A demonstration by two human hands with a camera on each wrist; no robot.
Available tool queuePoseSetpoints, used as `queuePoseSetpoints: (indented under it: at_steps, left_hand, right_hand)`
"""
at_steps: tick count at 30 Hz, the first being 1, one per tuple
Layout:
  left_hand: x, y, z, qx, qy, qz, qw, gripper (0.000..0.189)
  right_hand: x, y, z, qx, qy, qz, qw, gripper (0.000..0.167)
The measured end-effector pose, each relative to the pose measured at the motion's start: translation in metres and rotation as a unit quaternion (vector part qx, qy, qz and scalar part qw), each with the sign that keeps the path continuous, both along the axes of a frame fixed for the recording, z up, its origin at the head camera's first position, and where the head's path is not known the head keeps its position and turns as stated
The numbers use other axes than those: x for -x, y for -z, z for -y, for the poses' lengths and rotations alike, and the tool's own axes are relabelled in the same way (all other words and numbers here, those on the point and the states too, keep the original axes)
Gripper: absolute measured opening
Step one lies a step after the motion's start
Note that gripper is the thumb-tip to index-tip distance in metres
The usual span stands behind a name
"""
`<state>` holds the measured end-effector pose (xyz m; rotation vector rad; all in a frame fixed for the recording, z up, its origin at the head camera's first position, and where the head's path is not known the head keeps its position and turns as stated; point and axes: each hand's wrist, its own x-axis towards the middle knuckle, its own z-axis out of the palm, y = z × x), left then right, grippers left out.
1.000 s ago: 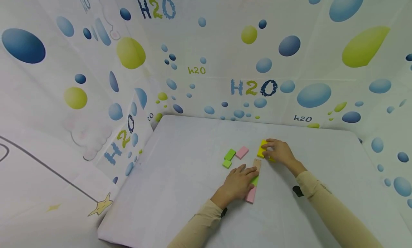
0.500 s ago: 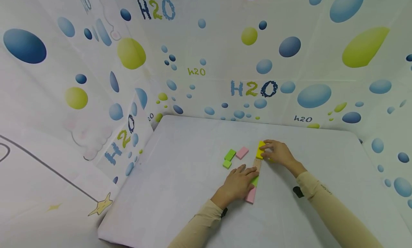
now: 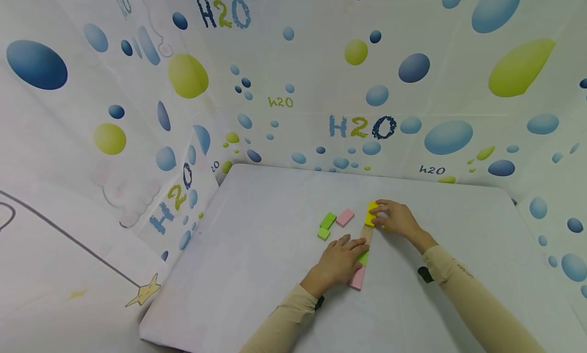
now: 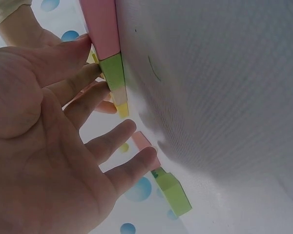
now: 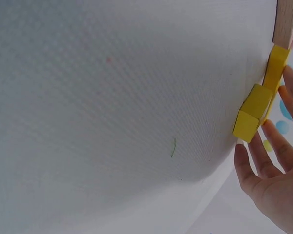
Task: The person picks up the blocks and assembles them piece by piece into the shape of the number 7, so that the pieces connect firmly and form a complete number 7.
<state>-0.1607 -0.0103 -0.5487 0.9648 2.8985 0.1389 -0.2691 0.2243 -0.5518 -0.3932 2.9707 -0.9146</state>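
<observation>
A row of blocks lies on the white table: a pink block [image 3: 357,279] nearest, then a green block [image 3: 363,259], a plain wooden block [image 3: 367,234] and a yellow block [image 3: 370,215] at the far end. My left hand [image 3: 339,260] rests along the row's left side, fingers spread, thumb and fingertips touching the green and wooden blocks. With thumb and fingertips, my right hand [image 3: 398,219] holds the yellow block against the wooden one. A second yellow block [image 5: 252,114] sits beneath that hand, mostly hidden in the head view.
Left of the row lie a loose pink block [image 3: 345,218], a green block [image 3: 327,220] and a smaller green block [image 3: 323,234]. The white tabletop [image 3: 257,225] ends at a patterned curtain [image 3: 298,124] behind and to the left.
My right hand has shifted the yellow block slightly left and toward the row, straightening it until it lines up with the wooden block. The left hand has stayed in place.
</observation>
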Motion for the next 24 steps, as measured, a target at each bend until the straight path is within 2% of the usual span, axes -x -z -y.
queuePoseSetpoints:
  at_steps: [24]
  left_hand:
    - [-0.0009, 0.0017, 0.0011, 0.007, 0.002, -0.006, 1.0, 0.051]
  right_hand:
    - [-0.0055, 0.001, 0.0021, 0.01, -0.016, 0.004, 0.9998, 0.03]
